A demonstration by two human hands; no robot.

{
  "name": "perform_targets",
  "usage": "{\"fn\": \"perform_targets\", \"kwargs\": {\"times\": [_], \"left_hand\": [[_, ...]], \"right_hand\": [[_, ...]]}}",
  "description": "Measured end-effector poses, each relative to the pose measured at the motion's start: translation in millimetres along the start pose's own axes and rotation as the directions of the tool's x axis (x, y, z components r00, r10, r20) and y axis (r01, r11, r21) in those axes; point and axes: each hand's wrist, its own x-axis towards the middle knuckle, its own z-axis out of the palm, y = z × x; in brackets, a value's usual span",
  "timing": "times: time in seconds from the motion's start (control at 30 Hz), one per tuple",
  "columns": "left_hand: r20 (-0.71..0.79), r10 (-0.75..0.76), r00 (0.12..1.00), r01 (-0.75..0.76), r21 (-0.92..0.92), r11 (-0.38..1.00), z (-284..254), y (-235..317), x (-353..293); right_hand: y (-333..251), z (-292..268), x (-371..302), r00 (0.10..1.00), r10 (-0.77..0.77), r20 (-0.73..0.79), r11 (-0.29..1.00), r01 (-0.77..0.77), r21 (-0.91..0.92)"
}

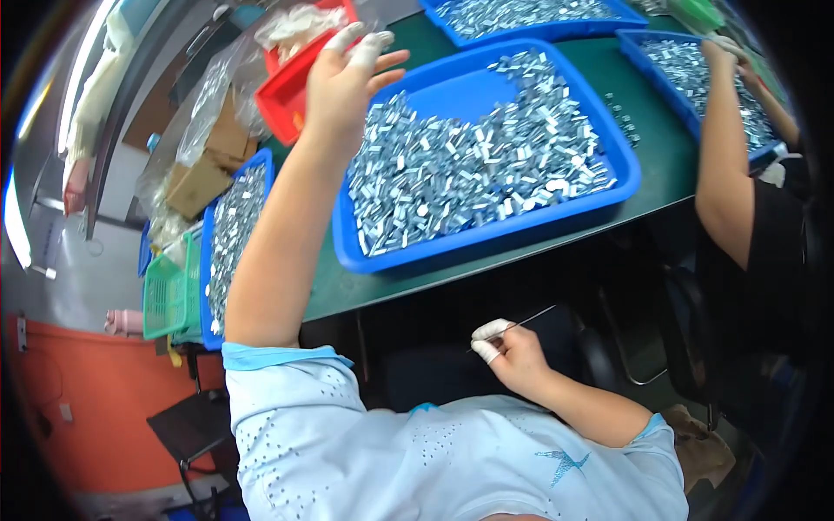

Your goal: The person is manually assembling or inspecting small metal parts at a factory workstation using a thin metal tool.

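Note:
My left hand (341, 91) is raised at the far left of the table, next to a red bin (282, 97). Its fingers are apart, white covers sit on some fingertips, and I see nothing held in it. Below the table's near edge, my right hand (519, 358) pinches a thin metal rod (534, 316) between covered fingertips. A large blue tray (486, 233) lies in front of me, tilted in view. It holds a heap of small shiny metal pieces (469, 165), with bare blue bottom showing at its far left.
Other blue trays of metal pieces stand at the back (539, 35), at the left (208, 260) and at the right (643, 65). There another person's hands (728, 54) are over the pieces. A green basket (167, 291) and cardboard boxes (201, 184) are at the left.

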Motion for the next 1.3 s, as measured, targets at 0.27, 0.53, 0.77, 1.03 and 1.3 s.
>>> {"fn": "perform_targets", "kwargs": {"times": [0.27, 0.53, 0.77, 1.03, 1.3], "left_hand": [[-0.362, -0.064, 0.930, 0.255, 0.510, 0.821, -141.5, 45.1, -197.9], [-0.515, -0.097, 0.852, 0.463, 0.654, 0.598, -164.0, -7.9, -275.9], [-0.497, 0.069, 0.865, 0.248, 0.544, 0.801, -154.8, -15.4, -290.2], [-0.069, -0.261, 0.963, 0.268, 0.123, 0.956, -71.9, -61.5, -335.2], [-0.007, -0.285, 0.959, 0.285, 0.039, 0.958, -56.7, -87.8, -342.7]], "right_hand": [[7.6, 7.3, -3.2, 0.996, 0.058, 0.070, 0.992, -0.066, 0.110], [27.8, 22.3, -14.1, 0.984, 0.153, 0.086, 0.986, -0.158, 0.052], [23.2, 26.2, -10.8, 0.997, 0.065, 0.052, 0.998, -0.064, -0.016], [-21.8, 28.4, -4.4, 0.978, -0.202, 0.051, 0.978, 0.205, -0.046], [-33.7, 37.5, 5.2, 0.886, -0.461, 0.058, 0.855, 0.461, -0.236]]}}
